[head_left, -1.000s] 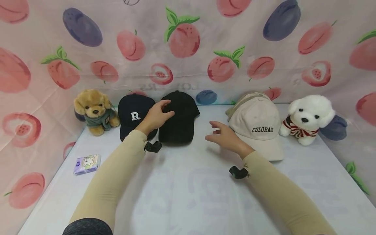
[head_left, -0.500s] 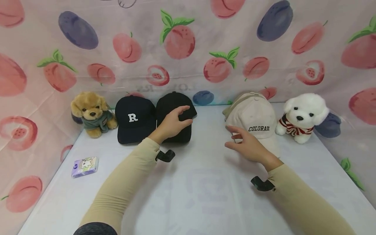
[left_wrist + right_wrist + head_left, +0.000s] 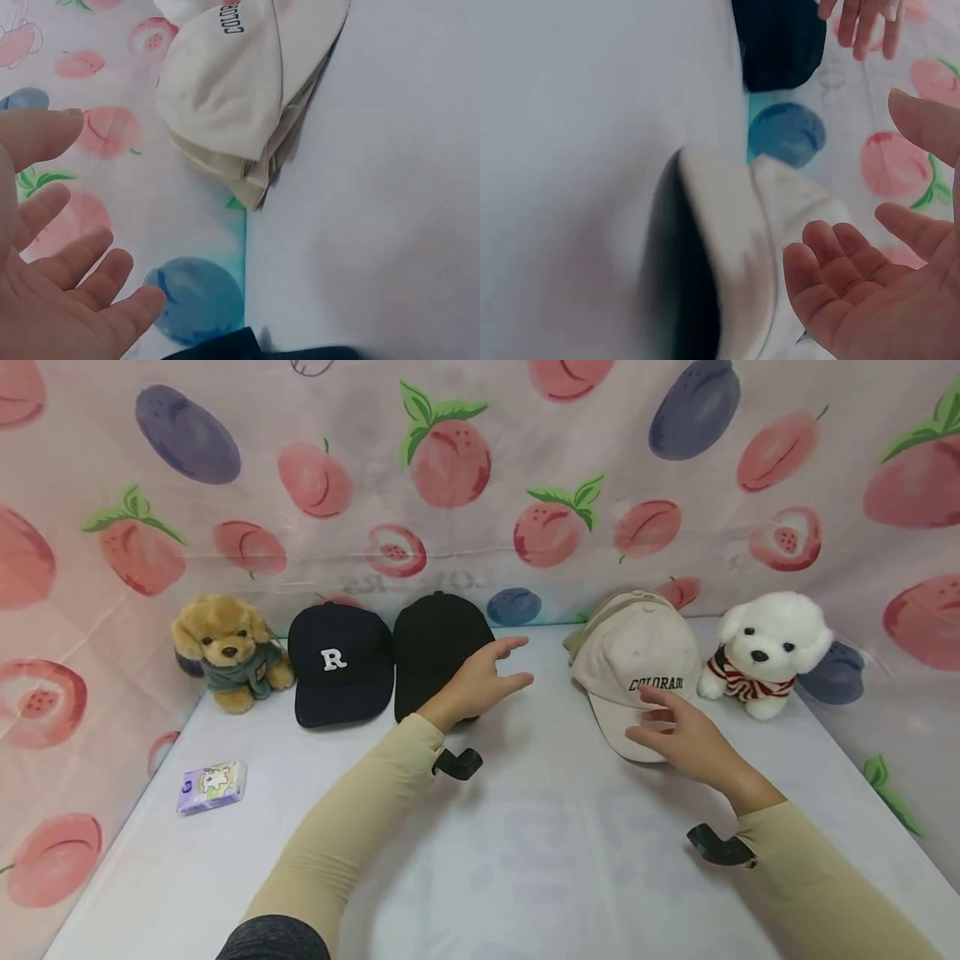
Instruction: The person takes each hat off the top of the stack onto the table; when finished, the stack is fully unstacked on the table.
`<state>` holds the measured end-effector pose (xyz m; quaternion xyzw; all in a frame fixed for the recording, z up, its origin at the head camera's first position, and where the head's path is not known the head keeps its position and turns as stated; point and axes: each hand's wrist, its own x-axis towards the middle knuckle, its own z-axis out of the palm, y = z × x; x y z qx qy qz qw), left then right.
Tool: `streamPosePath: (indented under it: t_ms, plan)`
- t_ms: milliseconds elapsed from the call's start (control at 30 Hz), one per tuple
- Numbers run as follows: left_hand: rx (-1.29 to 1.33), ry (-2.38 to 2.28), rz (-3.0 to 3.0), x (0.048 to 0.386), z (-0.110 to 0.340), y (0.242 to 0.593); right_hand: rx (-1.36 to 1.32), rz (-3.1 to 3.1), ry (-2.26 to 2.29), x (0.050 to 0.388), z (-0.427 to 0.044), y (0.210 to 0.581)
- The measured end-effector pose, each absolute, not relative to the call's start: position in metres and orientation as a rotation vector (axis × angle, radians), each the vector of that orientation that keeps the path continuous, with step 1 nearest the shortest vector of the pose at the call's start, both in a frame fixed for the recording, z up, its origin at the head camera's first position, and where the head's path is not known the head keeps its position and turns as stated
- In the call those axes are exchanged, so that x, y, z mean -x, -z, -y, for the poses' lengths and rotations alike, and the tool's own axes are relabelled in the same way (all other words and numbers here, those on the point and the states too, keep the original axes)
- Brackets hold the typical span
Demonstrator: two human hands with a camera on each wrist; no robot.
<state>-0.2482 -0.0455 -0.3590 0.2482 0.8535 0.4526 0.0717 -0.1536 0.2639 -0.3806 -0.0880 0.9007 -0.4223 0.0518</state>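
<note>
My left hand (image 3: 480,683) hovers in front of the black cap (image 3: 433,643), fingers spread and nothing in its grasp; it hides the cap's lower right part. Close to the cream cap (image 3: 637,652) lettered COLORADO is my right hand (image 3: 690,735), its fingers parted and bare of any object. It covers some of the cream cap's brim; the right wrist view shows the fingers beside the cap (image 3: 735,247), though contact is unclear. Behind the cream cap peeks a khaki cap (image 3: 581,639). A navy cap (image 3: 341,664) with a white R stands left of the black one.
A brown plush dog (image 3: 232,652) in a green top sits at the far left, a white plush dog (image 3: 768,652) in stripes at the right. A small purple tissue pack (image 3: 212,787) lies front left on the white table (image 3: 525,860). Fruit-print cloth (image 3: 480,552) hangs behind.
Both hands have moved rightward: the left from between the two dark caps across the black cap, the right from the cream cap's left side to before its brim. The caps remain in place.
</note>
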Motion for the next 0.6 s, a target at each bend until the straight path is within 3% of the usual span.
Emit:
streamPosePath:
  t_ms: [600]
  plan:
    - [-0.784,-1.387,-2.457,0.251,0.008,0.360,0.031,-2.810,1.220,0.147,-0.311,0.393]
